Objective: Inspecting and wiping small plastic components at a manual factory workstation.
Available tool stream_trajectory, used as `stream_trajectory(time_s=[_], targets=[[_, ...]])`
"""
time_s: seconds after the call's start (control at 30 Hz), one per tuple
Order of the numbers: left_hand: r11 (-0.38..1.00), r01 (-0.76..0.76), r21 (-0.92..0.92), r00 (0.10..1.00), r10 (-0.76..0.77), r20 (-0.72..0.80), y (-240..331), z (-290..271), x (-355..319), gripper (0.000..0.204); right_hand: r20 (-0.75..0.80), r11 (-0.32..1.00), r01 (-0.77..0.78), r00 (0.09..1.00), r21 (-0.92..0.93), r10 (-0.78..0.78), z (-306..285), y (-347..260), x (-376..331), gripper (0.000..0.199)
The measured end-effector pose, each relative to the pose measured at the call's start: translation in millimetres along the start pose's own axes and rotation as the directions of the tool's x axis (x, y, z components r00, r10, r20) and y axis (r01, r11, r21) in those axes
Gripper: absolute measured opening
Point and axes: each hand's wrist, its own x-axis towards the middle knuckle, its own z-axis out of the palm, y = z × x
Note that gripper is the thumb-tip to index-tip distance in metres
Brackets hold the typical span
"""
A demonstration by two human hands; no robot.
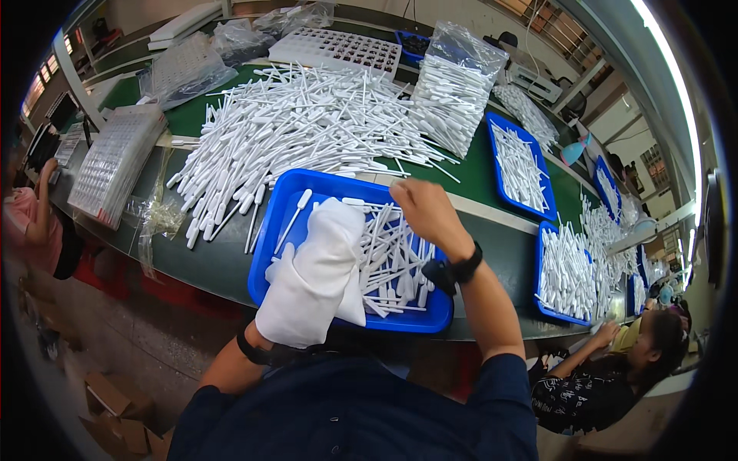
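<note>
In front of me a blue tray (265,230) holds loose white sticks (388,265), each with a thin stem and a thicker end. A white cloth (319,269) covers my left hand over the tray's left half, so its fingers are hidden. My right hand (427,209) is above the tray's far right edge, fingers curled closed; the fingertips are blurred and what they hold, if anything, cannot be made out. Beyond the tray spreads a large heap of the same white sticks (300,123). One single stick (294,219) lies apart at the tray's left.
A clear bag of white sticks (453,96) stands right of the heap. More filled blue trays (503,180) line the right. White racks (334,50) sit behind, and a stack of clear trays (119,165) at left. Co-workers sit at right (615,373) and far left (34,215).
</note>
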Motion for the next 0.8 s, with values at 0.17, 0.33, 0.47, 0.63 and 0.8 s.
stream_trajectory(time_s=[0.17,0.33,0.47,0.63,0.8], targets=[[0.991,0.01,-0.136,0.998,-0.002,0.057,1,-2,-2,0.057,-0.152,0.848,0.463,0.848,-0.258,-0.508,23,-2,106,0.018],[0.961,0.035,-0.276,0.991,0.001,0.132,2,1,-1,0.065,-0.064,0.741,0.523,0.798,-0.422,-0.6,43,4,172,0.016],[0.92,0.099,-0.38,0.99,-0.052,0.133,-8,2,-7,0.069,0.131,0.651,0.509,0.833,-0.563,-0.538,43,-16,181,0.014],[0.78,0.176,-0.601,0.984,-0.144,0.101,-23,2,-8,0.068,0.077,0.627,0.506,0.811,-0.592,-0.581,45,-8,193,0.012],[0.593,0.214,-0.777,0.967,-0.244,0.081,-24,-2,-11,0.067,-0.145,0.552,0.647,0.571,-0.527,-0.808,27,-19,161,0.012]])
